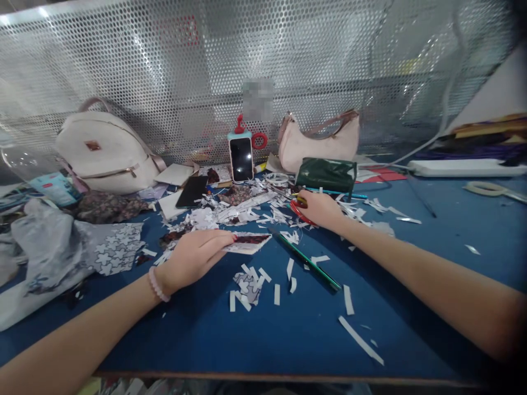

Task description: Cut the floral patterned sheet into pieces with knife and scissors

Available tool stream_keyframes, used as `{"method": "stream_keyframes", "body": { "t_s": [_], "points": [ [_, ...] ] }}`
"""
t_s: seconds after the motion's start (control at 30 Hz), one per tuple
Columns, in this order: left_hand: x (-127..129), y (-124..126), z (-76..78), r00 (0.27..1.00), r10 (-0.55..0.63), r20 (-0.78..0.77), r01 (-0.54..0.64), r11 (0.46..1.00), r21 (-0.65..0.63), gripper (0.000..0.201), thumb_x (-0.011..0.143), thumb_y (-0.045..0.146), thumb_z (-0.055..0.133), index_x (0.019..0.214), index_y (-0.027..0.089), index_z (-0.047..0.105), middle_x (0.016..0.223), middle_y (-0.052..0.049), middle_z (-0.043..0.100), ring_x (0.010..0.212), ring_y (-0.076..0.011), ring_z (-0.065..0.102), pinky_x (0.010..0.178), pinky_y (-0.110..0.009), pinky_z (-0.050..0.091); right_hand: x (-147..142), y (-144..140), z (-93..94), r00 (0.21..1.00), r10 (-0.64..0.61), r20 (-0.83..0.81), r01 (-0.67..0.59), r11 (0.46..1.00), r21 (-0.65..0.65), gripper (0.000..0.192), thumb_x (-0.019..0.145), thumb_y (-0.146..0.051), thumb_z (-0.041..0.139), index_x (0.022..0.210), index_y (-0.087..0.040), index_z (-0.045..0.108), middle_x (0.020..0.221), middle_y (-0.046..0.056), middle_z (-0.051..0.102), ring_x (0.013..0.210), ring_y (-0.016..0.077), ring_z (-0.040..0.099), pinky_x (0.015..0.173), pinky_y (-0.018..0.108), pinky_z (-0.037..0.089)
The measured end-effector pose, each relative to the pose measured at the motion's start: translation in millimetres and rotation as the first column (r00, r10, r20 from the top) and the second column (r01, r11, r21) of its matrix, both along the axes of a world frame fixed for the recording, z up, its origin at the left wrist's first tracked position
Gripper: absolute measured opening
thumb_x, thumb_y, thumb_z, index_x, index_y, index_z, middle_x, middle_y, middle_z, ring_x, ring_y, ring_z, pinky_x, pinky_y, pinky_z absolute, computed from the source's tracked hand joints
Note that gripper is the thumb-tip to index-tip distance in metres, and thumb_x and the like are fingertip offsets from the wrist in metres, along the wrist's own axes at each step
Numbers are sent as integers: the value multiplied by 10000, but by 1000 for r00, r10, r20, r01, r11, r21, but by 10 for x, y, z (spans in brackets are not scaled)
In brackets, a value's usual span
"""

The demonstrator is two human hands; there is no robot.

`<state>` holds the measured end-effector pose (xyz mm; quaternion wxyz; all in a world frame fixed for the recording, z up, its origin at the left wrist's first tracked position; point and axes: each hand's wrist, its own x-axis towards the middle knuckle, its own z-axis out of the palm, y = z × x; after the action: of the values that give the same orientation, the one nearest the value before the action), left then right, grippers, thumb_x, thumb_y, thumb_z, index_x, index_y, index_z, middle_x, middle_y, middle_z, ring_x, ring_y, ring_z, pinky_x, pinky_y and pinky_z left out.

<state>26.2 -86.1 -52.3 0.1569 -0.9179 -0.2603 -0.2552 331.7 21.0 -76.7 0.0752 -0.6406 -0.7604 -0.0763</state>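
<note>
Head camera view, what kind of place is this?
Probably a craft or sewing workbench: paper scraps litter a blue table, the right hand is on red scissors, and patterned fabric lies nearby.

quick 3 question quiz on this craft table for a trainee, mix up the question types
1. True or false: the right hand rests on the red-handled scissors.
2. What does the left hand hold? A) white-edged patterned paper piece B) black phone C) white tape roll
3. Fill in: the green pencil lies on the ____ table top.

Key: 1 true; 2 A; 3 blue
</note>
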Motion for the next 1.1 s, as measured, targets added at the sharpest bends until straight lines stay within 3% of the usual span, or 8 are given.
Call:
{"method": "stream_keyframes", "body": {
  "t_s": [0.17, 0.27, 0.4, 0.77, 0.87, 0.97, 1.1],
  "points": [
    [43, -102, 126, 987, 27, 157, -42, 994, 97, 93, 862, 252, 569, 869, 166, 602, 729, -22, 692, 674, -141, 649, 811, -301, 505, 0, 7, -5, 999, 23, 25, -23, 1000, -5, 295, 845, -381, 422, 942, -163, 594, 814, 115, 678, 734, 240, 621, 580, 287, 354],
    [41, -158, 200, 977, 45, 209, -79, 985, 154, 107, 836, 280, 613, 885, 187, 594, 693, 7, 686, 612, -129, 631, 895, -361, 455, 6, 16, -10, 999, 38, 34, -37, 999, -5, 290, 843, -382, 424, 934, -166, 595, 808, 110, 678, 720, 233, 619, 579, 287, 352],
    [-8, -181, 244, 945, 119, 305, -176, 970, 167, 188, 830, 378, 605, 829, 204, 534, 667, 20, 661, 558, -135, 589, 842, -384, 459, 4, 6, -10, 998, 45, 33, -46, 999, 3, 284, 847, -379, 418, 927, -171, 594, 811, 104, 679, 721, 225, 618, 585, 285, 354],
    [-52, -119, 260, 971, 81, 223, -104, 990, 95, 105, 880, 279, 551, 953, 220, 599, 827, -9, 717, 697, -141, 653, 776, -334, 447, 26, 7, -34, 998, 61, -18, -60, 998, 21, 243, 823, -337, 438, 922, -183, 597, 811, 89, 674, 704, 217, 610, 568, 274, 357],
    [-40, -102, 247, 960, 172, 221, -183, 983, 29, 174, 880, 300, 540, 1021, 202, 556, 788, -18, 703, 721, -161, 654, 743, -328, 466, 5, -16, -35, 994, 99, -49, -98, 995, 22, 237, 813, -325, 445, 923, -187, 603, 824, 79, 673, 719, 213, 610, 559, 261, 358],
    [-31, -85, 194, 924, 290, 247, -266, 956, -125, 225, 868, 316, 526, 1055, 196, 494, 770, -13, 680, 739, -175, 661, 686, -299, 499, -49, -67, -30, 987, 147, -65, -146, 989, 26, 244, 808, -353, 451, 893, -196, 616, 776, 70, 670, 709, 216, 605, 574, 264, 357],
    [-37, -79, 137, 873, 373, 315, -276, 910, -310, 305, 820, 268, 558, 1078, 193, 415, 898, -44, 676, 832, -192, 671, 650, -262, 518, -92, -106, -37, 981, 168, -100, -165, 986, 35, 251, 790, -378, 460, 863, -204, 626, 723, 67, 662, 674, 223, 593, 575, 276, 347]
  ]
}}
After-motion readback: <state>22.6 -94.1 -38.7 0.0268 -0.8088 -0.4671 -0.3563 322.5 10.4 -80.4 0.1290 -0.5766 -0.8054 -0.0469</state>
